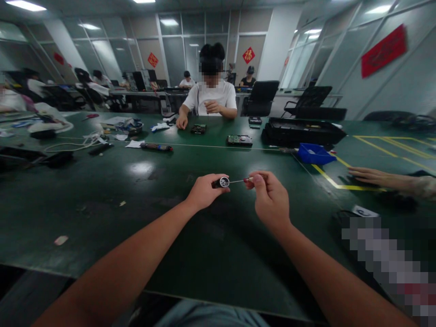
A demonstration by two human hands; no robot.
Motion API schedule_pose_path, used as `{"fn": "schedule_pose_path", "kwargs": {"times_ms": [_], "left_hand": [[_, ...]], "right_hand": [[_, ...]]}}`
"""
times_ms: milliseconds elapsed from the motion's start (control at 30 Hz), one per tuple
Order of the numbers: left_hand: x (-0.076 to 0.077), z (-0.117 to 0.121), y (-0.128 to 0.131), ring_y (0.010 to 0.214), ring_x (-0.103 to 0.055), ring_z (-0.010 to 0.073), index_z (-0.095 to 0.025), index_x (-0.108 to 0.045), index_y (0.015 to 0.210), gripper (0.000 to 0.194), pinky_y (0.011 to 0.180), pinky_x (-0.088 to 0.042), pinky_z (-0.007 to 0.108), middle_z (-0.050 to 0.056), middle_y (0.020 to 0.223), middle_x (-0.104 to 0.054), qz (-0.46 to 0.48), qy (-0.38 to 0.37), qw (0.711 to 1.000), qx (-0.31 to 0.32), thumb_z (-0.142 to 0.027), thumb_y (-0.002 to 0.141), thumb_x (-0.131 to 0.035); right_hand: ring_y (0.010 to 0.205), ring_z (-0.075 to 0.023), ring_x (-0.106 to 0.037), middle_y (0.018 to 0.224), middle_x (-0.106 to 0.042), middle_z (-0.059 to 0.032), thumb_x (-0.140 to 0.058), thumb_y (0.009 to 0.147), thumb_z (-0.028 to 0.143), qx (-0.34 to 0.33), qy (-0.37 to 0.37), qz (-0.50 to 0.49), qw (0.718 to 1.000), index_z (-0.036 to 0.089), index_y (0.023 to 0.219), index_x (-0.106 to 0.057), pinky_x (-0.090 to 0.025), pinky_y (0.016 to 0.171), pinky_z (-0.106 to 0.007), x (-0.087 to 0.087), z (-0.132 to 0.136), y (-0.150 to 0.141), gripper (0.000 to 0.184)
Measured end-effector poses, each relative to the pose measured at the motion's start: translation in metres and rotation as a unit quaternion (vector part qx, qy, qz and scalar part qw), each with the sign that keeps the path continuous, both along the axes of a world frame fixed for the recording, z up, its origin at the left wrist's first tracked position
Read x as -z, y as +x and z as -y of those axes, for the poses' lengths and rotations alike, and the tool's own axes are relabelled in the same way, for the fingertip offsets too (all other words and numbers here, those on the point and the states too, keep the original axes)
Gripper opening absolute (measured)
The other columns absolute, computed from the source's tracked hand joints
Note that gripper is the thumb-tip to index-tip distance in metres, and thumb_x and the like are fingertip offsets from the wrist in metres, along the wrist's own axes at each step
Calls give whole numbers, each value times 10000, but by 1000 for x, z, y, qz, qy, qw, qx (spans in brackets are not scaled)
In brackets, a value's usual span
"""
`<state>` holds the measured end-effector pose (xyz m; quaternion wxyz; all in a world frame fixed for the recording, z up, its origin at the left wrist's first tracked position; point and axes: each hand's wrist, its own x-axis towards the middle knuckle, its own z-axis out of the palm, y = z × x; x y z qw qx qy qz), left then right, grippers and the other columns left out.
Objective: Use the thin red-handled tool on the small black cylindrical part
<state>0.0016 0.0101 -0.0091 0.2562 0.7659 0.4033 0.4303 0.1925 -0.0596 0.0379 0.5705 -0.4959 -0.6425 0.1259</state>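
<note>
Work in progress above the desk [204,254], between its near edge and its middle. The left hand [205,190] has its grip around a short black cylinder [215,184], whose round, pale-rimmed end faces right. The right hand [271,196] pinches a slender screwdriver [236,181], thin-shafted and red-collared, its tip at that end. The operation appears unfinished; what is already loosened or fastened inside, and how much is left, is too small to tell. The desk surface is smooth, dark green and glossy. Toward the far edge: a flat, rectangular circuit-board unit [239,140] and an angular blue plastic bin [315,154].
</note>
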Motion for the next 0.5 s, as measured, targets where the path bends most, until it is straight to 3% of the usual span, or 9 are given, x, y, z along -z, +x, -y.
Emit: {"fn": "schedule_pose_path", "kwargs": {"times_ms": [167, 500], "left_hand": [[-2, 3, 1, 951, -683, 204, -250, -720, 1159, 421, 843, -520, 338, 38, 1091, -746, -1, -5, 1000, 4, -294, 753, -821], [-5, 5, 1, 906, -675, 205, -258, -724, 1152, 415, 815, -517, 336, 33, 1044, -742, -29, 2, 1000, 5, -316, 752, -820]], "right_hand": [[758, -179, -681, 833, -713, -34, -461, 1012, 393, 26, 14, -28, 999, 209, 994, -615, -526, 714, -344, 2, -1, 1, 241], [716, -186, -680, 802, -722, -38, -498, 987, 387, 33, 1, 74, 997, 217, 982, -638, -500, 676, -331, -1, -1, 1, 220]]}}
